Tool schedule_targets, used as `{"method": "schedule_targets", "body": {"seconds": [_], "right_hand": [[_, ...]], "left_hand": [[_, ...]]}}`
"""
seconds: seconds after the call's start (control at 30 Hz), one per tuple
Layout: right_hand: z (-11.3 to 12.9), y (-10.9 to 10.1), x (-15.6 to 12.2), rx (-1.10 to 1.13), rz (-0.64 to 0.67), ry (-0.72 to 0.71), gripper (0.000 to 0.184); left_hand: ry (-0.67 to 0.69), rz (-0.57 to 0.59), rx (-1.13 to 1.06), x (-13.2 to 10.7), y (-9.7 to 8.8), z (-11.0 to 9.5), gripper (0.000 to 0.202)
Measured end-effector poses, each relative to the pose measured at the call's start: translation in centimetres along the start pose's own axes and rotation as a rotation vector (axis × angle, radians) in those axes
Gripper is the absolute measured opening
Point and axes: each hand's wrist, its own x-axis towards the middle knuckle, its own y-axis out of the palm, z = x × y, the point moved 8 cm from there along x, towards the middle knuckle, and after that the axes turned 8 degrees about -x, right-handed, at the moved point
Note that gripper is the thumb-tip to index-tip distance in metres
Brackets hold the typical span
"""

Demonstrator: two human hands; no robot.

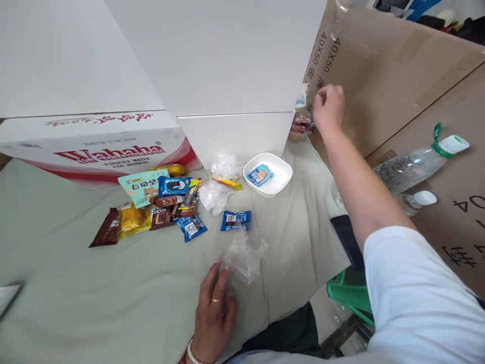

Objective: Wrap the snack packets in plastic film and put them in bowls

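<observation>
My left hand [215,308], with a ring and a beaded bracelet, rests on the cloth with its fingers stretched out. Its fingertips lie at the edge of a crumpled clear plastic bag [246,255]. A blue snack packet [236,220] lies just beyond the bag. My right hand [330,107] is raised at the far right, near the cardboard, with its fingers curled; whatever they hold, if anything, is hidden. Beside it, partly behind the white panel, stands a clear container with a reddish label [302,124]. A white bowl [284,177] holds a light-blue packet [259,175].
A pile of wrapped snacks [162,199] lies left of centre, with crumpled clear plastic [214,196] beside it. Behind stand a Wahaha carton [113,146] and white panels [235,136]. At right are a phone [346,240], bottles [417,164] and a green stool [350,290].
</observation>
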Motion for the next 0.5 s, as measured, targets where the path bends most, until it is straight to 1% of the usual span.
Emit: {"method": "schedule_targets", "body": {"seconds": [0.07,0.13,0.2,0.27,0.33,0.37,0.43,0.5], "right_hand": [[-0.6,-0.3,-4.6,0.04,0.024,-0.045,0.02],[-1.6,-1.1,-10.1,0.11,0.037,-0.05,0.021],[-2.6,-2.1,-15.9,0.2,0.073,-0.036,0.022],[-3.3,-3.3,-21.5,0.277,0.12,-0.015,0.024],[-3.5,-4.3,-26.9,0.358,0.182,0.028,0.028],[-3.4,-4.6,-29.6,0.4,0.224,0.061,0.029],[-2.7,-4.8,-34.6,0.502,0.343,0.151,0.031],[-1.3,-4.4,-39.2,0.634,0.487,0.279,0.036]], "left_hand": [[0.057,0.029,-0.016,0.8,-0.3,-0.6,0.074],[0.118,0.089,-0.029,1.8,-0.2,-1.3,0.073],[0.168,0.153,-0.011,2.6,0.6,-1.6,0.066],[0.206,0.193,0.029,3.0,1.7,-1.5,0.05],[0.234,0.184,0.042,2.9,2.5,-1.2,0.035],[0.234,0.166,0.029,2.7,2.7,-1.0,0.031],[0.218,0.113,-0.015,1.9,2.4,-0.7,0.027],[0.191,0.053,-0.059,0.8,1.6,-0.8,0.024]]}}
